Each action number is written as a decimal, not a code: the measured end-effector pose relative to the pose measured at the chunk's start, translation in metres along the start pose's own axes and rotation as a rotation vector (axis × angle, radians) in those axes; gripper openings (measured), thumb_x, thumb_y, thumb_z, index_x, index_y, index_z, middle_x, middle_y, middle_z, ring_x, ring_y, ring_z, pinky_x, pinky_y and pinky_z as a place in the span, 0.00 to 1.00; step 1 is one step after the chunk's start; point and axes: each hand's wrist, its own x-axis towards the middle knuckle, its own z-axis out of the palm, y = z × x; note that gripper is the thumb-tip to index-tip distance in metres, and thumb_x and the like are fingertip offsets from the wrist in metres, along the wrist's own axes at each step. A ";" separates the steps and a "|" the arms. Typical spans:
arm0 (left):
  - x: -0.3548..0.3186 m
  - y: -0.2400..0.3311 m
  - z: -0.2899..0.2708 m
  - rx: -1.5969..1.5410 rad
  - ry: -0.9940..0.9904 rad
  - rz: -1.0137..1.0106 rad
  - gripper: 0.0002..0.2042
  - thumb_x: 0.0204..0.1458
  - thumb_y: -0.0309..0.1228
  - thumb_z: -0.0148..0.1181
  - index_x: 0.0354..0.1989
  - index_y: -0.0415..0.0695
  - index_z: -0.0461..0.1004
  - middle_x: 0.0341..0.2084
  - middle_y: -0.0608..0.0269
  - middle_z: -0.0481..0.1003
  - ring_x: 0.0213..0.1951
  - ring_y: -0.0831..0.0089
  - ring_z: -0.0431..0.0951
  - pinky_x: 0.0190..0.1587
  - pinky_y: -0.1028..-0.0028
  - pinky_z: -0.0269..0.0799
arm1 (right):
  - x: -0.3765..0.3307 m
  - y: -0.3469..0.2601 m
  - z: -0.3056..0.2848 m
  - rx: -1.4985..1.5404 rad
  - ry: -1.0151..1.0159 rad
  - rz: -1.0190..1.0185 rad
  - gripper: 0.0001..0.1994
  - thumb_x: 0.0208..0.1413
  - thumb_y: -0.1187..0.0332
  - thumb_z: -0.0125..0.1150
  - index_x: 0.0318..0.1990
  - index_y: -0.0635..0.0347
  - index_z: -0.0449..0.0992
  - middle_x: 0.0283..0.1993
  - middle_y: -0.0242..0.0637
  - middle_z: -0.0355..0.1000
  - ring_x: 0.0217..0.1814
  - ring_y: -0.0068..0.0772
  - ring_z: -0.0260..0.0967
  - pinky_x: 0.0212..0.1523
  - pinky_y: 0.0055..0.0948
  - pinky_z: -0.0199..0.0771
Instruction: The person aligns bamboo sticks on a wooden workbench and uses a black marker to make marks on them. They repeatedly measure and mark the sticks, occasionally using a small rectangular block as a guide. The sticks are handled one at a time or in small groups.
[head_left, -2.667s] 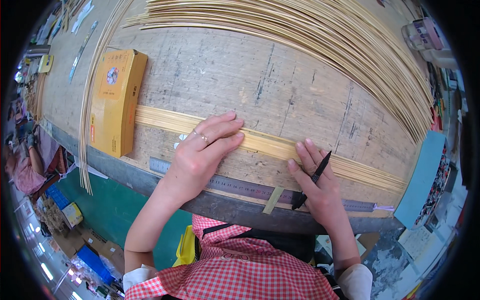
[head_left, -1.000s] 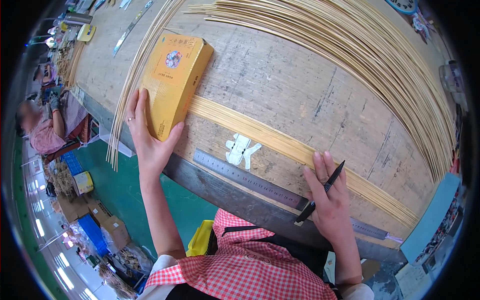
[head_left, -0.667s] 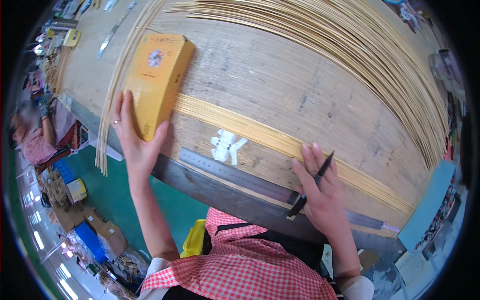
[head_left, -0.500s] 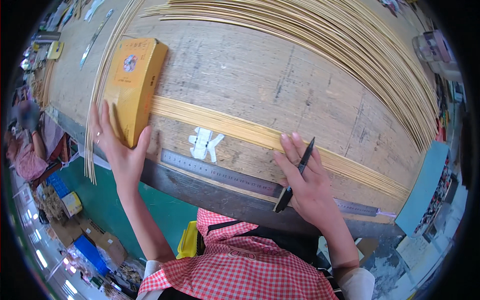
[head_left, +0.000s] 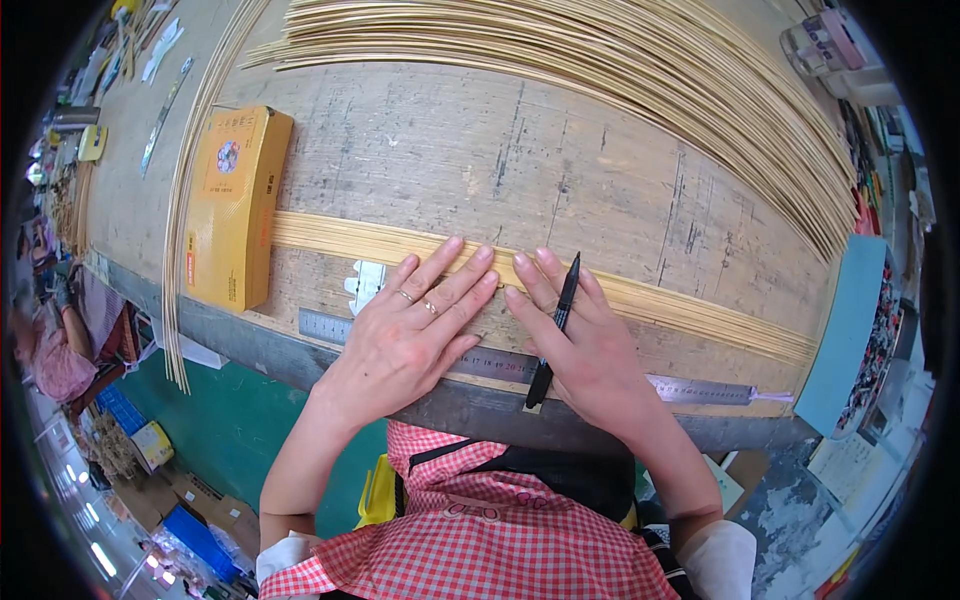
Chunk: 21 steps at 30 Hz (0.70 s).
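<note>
A flat row of thin bamboo strips runs across the wooden table, between a yellow box at the left and a teal box at the right. My left hand lies open with its fingertips on the middle of the row. Close beside it, my right hand also rests its fingertips on the strips, while a black marker pen is tucked between its fingers, pointing away from me. Under both hands passes a metal ruler, partly covered. A white cut-out piece is half hidden by my left hand.
A large spread of long bamboo sticks covers the far side. More long sticks lie left of the yellow box, reaching past the table edge. A clear container stands far right. Another person sits at the far left.
My left hand has left the yellow box and come right onto the strips beside my right hand. My right hand still carries the marker pen and stays on the strips. The view has shifted slightly.
</note>
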 end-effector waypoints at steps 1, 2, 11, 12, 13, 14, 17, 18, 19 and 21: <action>-0.001 0.000 0.001 0.007 -0.007 0.002 0.33 0.50 0.30 0.68 0.69 0.47 0.68 0.72 0.60 0.63 0.74 0.53 0.58 0.69 0.47 0.60 | -0.001 0.000 0.001 0.002 0.006 -0.003 0.23 0.59 0.70 0.53 0.63 0.62 0.70 0.75 0.44 0.60 0.80 0.46 0.53 0.74 0.52 0.57; -0.001 -0.001 0.002 0.010 -0.006 0.008 0.34 0.50 0.29 0.68 0.69 0.47 0.68 0.72 0.60 0.63 0.74 0.53 0.58 0.69 0.47 0.60 | -0.001 0.000 0.002 0.006 0.010 -0.002 0.23 0.59 0.70 0.53 0.63 0.62 0.70 0.75 0.44 0.60 0.80 0.46 0.53 0.74 0.52 0.58; -0.001 -0.002 0.007 0.017 0.009 0.006 0.35 0.48 0.27 0.69 0.69 0.47 0.67 0.72 0.60 0.62 0.73 0.54 0.59 0.69 0.48 0.60 | -0.006 -0.002 -0.002 -0.016 0.033 0.032 0.22 0.60 0.70 0.54 0.62 0.63 0.71 0.73 0.48 0.62 0.78 0.48 0.56 0.72 0.53 0.61; -0.001 -0.001 0.007 0.013 0.010 0.005 0.35 0.48 0.27 0.69 0.69 0.47 0.67 0.72 0.60 0.62 0.73 0.54 0.59 0.69 0.48 0.60 | -0.010 -0.003 -0.003 -0.031 0.045 0.042 0.22 0.60 0.70 0.54 0.61 0.64 0.72 0.73 0.48 0.63 0.78 0.49 0.57 0.72 0.53 0.61; -0.001 -0.001 0.007 0.010 0.011 0.003 0.35 0.48 0.27 0.69 0.69 0.47 0.67 0.72 0.60 0.62 0.73 0.54 0.59 0.69 0.48 0.60 | -0.011 -0.003 -0.003 -0.046 0.058 0.052 0.21 0.59 0.70 0.54 0.61 0.64 0.72 0.73 0.49 0.63 0.77 0.49 0.57 0.71 0.53 0.61; -0.001 -0.001 0.007 0.016 0.009 0.002 0.35 0.48 0.27 0.69 0.69 0.47 0.67 0.72 0.61 0.62 0.73 0.54 0.59 0.69 0.48 0.60 | -0.012 -0.002 -0.003 -0.039 0.065 0.049 0.21 0.59 0.70 0.54 0.61 0.64 0.72 0.73 0.48 0.63 0.77 0.49 0.58 0.71 0.53 0.62; -0.002 0.002 0.005 0.045 -0.003 -0.006 0.36 0.48 0.29 0.70 0.70 0.48 0.67 0.72 0.60 0.62 0.73 0.55 0.59 0.69 0.48 0.60 | -0.014 0.001 -0.001 -0.018 0.071 0.048 0.21 0.59 0.70 0.54 0.60 0.64 0.73 0.73 0.48 0.63 0.77 0.49 0.57 0.71 0.52 0.62; -0.001 0.004 0.003 0.068 -0.006 -0.015 0.36 0.48 0.29 0.70 0.70 0.48 0.66 0.72 0.59 0.62 0.73 0.54 0.59 0.69 0.48 0.60 | -0.012 0.003 -0.003 -0.012 0.065 0.045 0.21 0.59 0.70 0.54 0.60 0.64 0.73 0.73 0.47 0.63 0.78 0.49 0.57 0.71 0.52 0.62; 0.000 0.007 0.002 0.091 -0.008 -0.023 0.37 0.48 0.30 0.70 0.70 0.48 0.66 0.71 0.57 0.63 0.73 0.53 0.60 0.68 0.48 0.60 | -0.012 0.004 -0.004 -0.006 0.059 0.043 0.21 0.59 0.70 0.54 0.60 0.65 0.73 0.73 0.47 0.63 0.78 0.49 0.57 0.71 0.52 0.62; -0.002 0.015 0.001 -0.037 0.027 0.004 0.36 0.47 0.33 0.72 0.68 0.46 0.68 0.68 0.55 0.66 0.71 0.53 0.62 0.68 0.47 0.60 | -0.013 0.003 -0.004 -0.002 0.057 0.043 0.21 0.59 0.70 0.54 0.60 0.65 0.73 0.73 0.47 0.63 0.78 0.49 0.57 0.71 0.51 0.62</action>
